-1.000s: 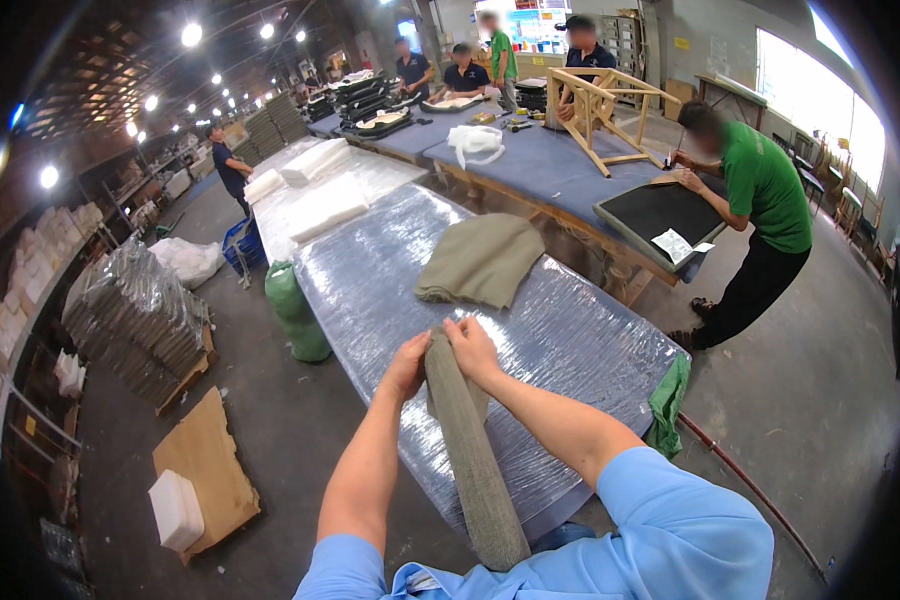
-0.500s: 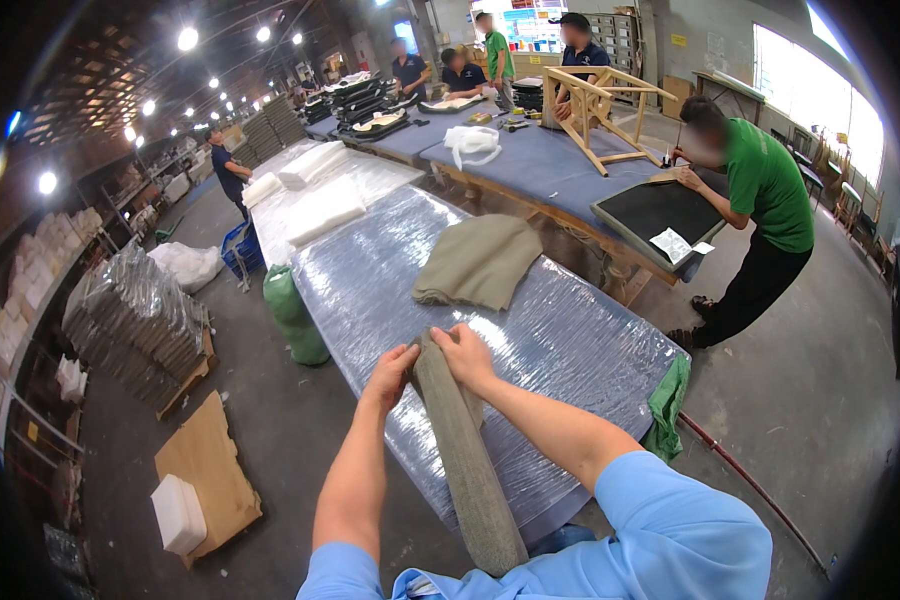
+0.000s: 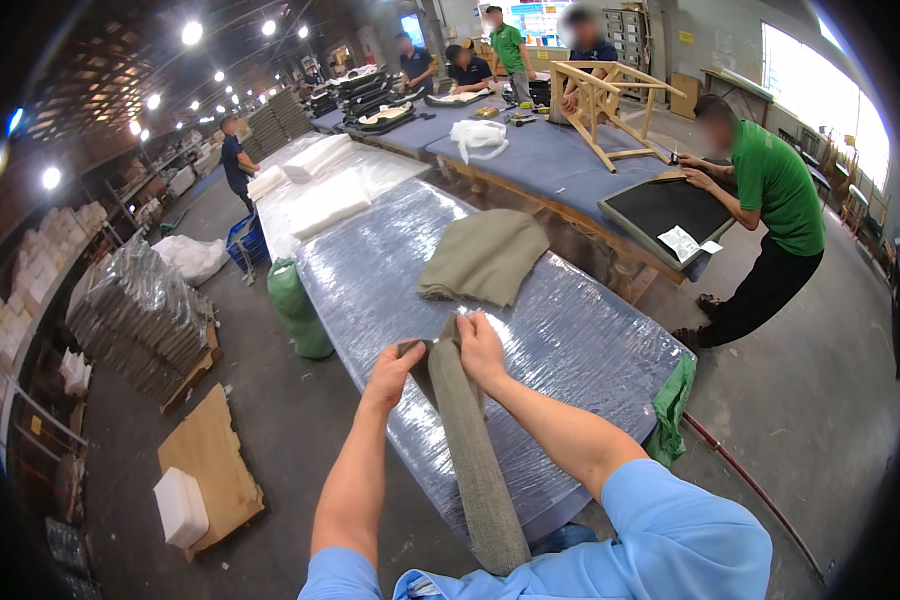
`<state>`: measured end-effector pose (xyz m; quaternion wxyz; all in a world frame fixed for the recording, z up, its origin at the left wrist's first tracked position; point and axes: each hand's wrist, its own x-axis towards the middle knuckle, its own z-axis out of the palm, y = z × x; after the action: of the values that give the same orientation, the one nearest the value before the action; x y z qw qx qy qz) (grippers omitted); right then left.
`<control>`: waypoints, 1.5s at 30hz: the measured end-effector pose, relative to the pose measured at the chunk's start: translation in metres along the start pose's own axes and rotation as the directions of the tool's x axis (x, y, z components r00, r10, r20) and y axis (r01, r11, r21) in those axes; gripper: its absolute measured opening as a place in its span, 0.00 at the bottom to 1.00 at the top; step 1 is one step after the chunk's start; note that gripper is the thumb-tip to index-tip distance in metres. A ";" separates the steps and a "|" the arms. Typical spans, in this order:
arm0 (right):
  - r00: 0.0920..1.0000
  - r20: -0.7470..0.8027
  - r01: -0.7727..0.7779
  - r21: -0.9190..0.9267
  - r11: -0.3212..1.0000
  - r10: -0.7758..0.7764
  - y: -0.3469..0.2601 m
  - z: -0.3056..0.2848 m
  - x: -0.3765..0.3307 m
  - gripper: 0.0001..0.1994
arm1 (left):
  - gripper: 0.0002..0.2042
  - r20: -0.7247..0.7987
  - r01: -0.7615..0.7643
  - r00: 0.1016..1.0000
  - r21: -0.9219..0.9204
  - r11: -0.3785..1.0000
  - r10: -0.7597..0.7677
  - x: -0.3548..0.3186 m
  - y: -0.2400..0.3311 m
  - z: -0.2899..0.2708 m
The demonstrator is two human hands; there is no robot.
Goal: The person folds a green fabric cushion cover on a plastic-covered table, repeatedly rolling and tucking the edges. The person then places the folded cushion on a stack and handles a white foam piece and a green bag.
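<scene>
A long, padded-looking piece in grey-green fabric [image 3: 478, 465] stretches from my hands back to my body, over the plastic-covered table [image 3: 580, 350]. My left hand [image 3: 392, 375] is closed on a dark fabric flap at the far end, pulled out to the left. At the top of that same end, my right hand [image 3: 480, 348] pinches the fabric edge. Just beyond my hands lies a flat stack or fold of olive-green fabric [image 3: 485, 257]. Whether anything fills the long piece is hidden from sight.
White foam sheets [image 3: 330, 203] lie on the table's far end. A green sack [image 3: 295, 315] stands against its left side. Across a blue table, a co-worker in green [image 3: 775, 180] bends over a dark panel [image 3: 665, 215]. A wooden frame [image 3: 610, 110] stands there too.
My hands have moved apart, the left one drawing a fabric flap out sideways. The far end of the long piece has shifted slightly right and away from me.
</scene>
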<state>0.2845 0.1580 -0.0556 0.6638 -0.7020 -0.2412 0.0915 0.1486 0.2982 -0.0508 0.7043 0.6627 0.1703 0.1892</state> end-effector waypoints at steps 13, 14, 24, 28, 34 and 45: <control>0.923 0.385 -0.076 0.235 0.969 -0.021 0.010 -0.032 0.013 0.13 | 0.12 -0.087 -0.023 0.996 -0.120 0.993 0.012 -0.004 -0.008 0.014; 0.941 0.336 -0.039 0.203 0.978 -0.032 0.013 -0.029 0.012 0.13 | 0.13 -0.076 -0.024 0.997 -0.107 0.994 0.016 -0.005 -0.007 0.014; 0.977 0.191 -0.121 0.153 0.981 0.091 0.013 -0.003 0.001 0.17 | 0.15 0.149 0.253 0.960 -0.102 0.962 -0.237 -0.003 0.005 0.008; 0.948 0.311 -0.145 0.216 0.966 0.073 0.014 -0.018 0.005 0.17 | 0.13 0.072 0.101 0.993 -0.037 0.994 -0.098 0.003 -0.001 0.004; 0.979 0.202 -0.025 0.062 0.998 0.012 0.016 -0.022 0.010 0.16 | 0.15 0.037 0.052 0.998 -0.085 0.995 -0.049 0.004 -0.010 0.018; 0.978 0.159 -0.143 0.027 0.989 0.137 0.010 0.000 0.015 0.23 | 0.16 0.010 0.099 0.995 -0.092 0.991 -0.098 0.020 -0.017 0.021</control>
<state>0.2998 0.1649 -0.0625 0.6483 -0.6949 -0.2407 0.1974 0.1777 0.2888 -0.0660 0.7432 0.6207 0.1919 0.1601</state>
